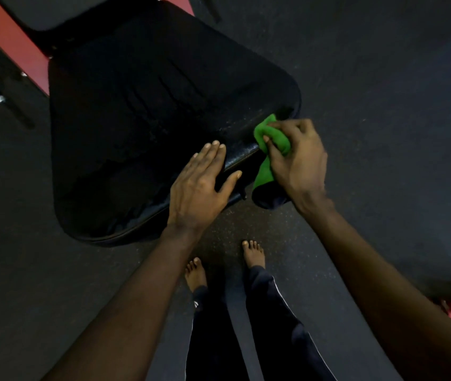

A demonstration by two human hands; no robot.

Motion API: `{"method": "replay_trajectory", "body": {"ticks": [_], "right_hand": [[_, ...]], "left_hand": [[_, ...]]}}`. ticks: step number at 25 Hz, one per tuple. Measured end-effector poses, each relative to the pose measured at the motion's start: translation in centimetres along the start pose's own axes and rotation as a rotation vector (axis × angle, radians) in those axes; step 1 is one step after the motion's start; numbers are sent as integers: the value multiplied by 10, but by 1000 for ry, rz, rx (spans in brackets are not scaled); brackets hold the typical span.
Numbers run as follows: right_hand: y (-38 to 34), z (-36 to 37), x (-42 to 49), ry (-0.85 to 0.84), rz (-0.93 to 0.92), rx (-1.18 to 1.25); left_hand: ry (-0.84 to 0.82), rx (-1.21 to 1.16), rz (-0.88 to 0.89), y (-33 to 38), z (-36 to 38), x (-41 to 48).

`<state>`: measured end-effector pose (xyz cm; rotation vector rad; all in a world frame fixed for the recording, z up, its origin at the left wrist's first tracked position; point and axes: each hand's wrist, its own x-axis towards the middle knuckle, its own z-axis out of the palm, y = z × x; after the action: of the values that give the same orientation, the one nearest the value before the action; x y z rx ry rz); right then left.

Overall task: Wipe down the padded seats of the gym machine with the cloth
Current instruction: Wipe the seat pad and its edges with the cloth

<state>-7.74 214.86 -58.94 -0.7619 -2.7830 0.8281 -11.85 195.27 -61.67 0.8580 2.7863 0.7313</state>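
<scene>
Two bare feet (pixel 253 254) in dark trousers stand on the dark speckled rubber floor (pixel 383 78). Just ahead, the left hand (pixel 199 185) lies flat, fingers straight and together, on the near edge of the wide black padded seat (pixel 150 119). The right hand (pixel 295 160) grips a bunched green cloth (pixel 271 144), pressing it against the seat's near right corner; its lower end seems darker. Beyond the seat runs a red metal frame bar (pixel 7 42).

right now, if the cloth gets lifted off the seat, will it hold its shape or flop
Probably floppy: the cloth is bunched in the right hand and its tail hangs limp past the seat edge. Likely light: curled fingers alone hold it.
</scene>
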Motion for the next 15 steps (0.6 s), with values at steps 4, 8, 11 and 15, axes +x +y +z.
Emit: {"method": "replay_trajectory", "body": {"ticks": [4,8,11,15], "right_hand": [[12,-4,-4,0,4,75],[33,-12,46,123,260,157],[37,-9,39,133,325,281],[40,2,-10,97,309,542]], "left_hand": [[-110,10,119,20,7,34],[-145,-4,119,25,14,44],[-131,-8,117,24,15,43],[-83,14,121,25,18,42]]}}
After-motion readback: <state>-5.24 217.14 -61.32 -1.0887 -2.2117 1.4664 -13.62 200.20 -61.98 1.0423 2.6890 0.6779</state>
